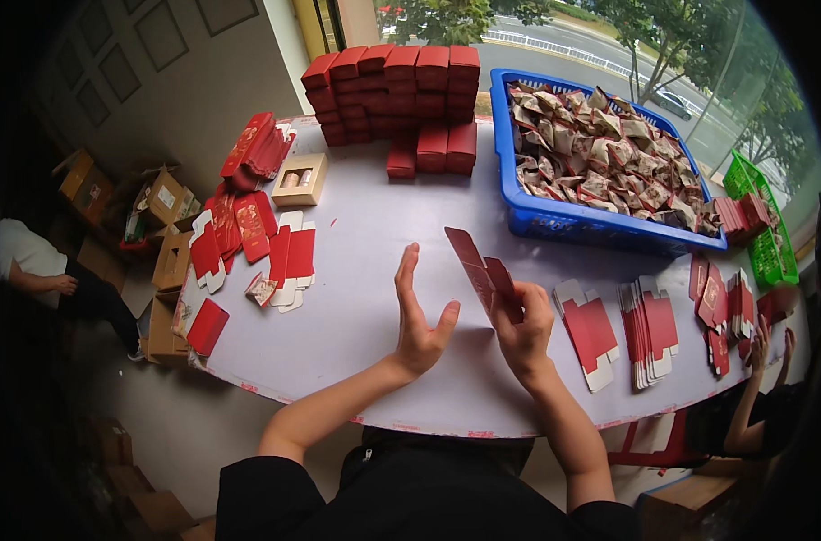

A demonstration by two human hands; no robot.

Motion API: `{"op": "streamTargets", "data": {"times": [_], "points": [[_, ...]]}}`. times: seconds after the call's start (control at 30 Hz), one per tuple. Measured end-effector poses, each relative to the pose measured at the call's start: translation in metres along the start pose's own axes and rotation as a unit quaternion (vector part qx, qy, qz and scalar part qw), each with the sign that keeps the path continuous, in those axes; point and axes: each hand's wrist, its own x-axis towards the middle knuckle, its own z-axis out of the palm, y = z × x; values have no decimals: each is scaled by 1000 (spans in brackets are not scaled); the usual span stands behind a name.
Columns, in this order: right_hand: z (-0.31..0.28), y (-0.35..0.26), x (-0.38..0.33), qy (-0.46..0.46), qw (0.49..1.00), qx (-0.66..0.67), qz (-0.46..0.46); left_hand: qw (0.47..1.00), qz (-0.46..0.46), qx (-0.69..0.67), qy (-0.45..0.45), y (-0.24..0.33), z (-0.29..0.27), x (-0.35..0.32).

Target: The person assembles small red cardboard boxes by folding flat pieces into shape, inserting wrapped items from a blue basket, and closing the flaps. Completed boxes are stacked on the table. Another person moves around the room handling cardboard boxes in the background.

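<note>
My right hand (526,335) grips a red cardboard box (470,263), partly folded, with its flaps standing up and its lower part hidden behind my fingers. To the left of it, my left hand (419,335) is raised above the table, fingers stretched out and thumb apart, touching nothing. Just right of my right hand lie flat red and white box blanks (588,329). Beside those is a thicker stack of the same blanks (648,332).
A blue basket (600,224) full of small wrapped packets stands far right. Finished red boxes (392,90) are stacked at the back. A window box (299,179), loose blanks (293,257) and a red box (207,327) sit left. Another person's hands (764,347) show at right.
</note>
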Motion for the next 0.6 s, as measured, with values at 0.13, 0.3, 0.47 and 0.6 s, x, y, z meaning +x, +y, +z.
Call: {"op": "streamTargets", "data": {"times": [0.13, 0.3, 0.47, 0.6], "points": [[6, 5, -2, 28, 992, 124, -8, 985, 0, -34, -168, 4, 8, -14], [12, -7, -6, -140, 981, 85, -106, 972, -90, -150, -159, 1, 6, -22], [4, -7, 0, -117, 984, 121, -56, 956, -206, -188, -92, 7, -8, 10], [3, 2, 2, -84, 965, 239, 60, 958, -172, -153, -171, 15, -5, 6]]}}
